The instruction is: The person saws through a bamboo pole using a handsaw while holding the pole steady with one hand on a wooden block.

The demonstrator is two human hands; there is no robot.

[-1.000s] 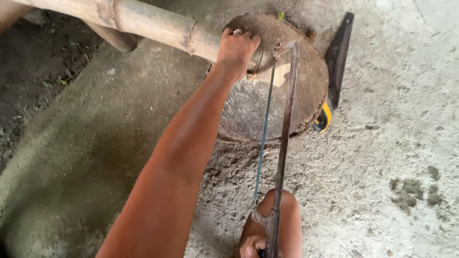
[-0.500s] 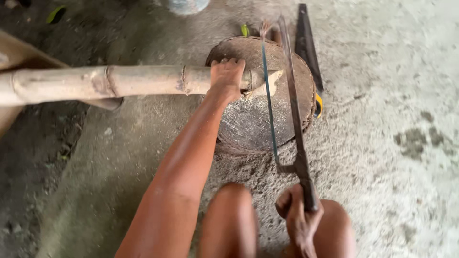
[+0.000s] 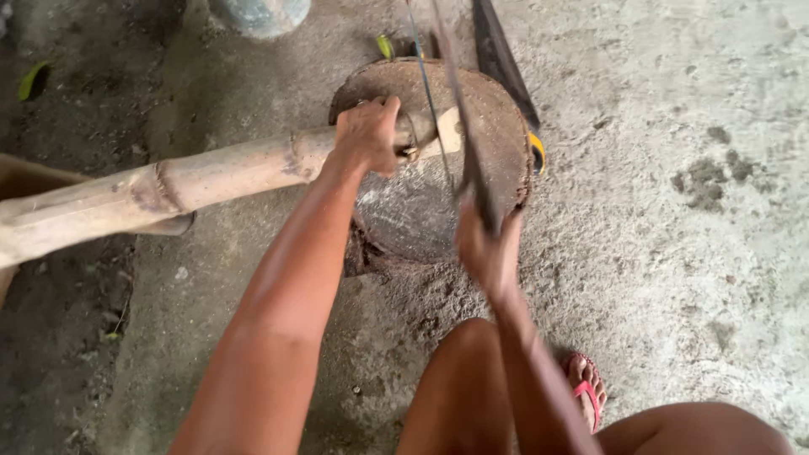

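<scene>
My left hand [image 3: 368,133] grips a long bamboo pole [image 3: 168,190] near its end, which rests on a round wooden stump [image 3: 497,126]. My right hand [image 3: 487,244] holds the handle of a hacksaw [image 3: 451,101]; its frame and thin blade reach away from me across the pole's end. The saw is blurred with motion. The pole's cut end shows pale just right of the blade.
A dark long blade with a yellow part [image 3: 506,67] lies on the concrete behind the stump. A bluish container [image 3: 257,13] stands at the top. My knee and a foot in a red sandal [image 3: 583,392] are at the bottom. Dirt lies to the left.
My right hand has pushed the saw forward, away from me, over the stump. The view has shifted, and the pole now slopes down to the left.
</scene>
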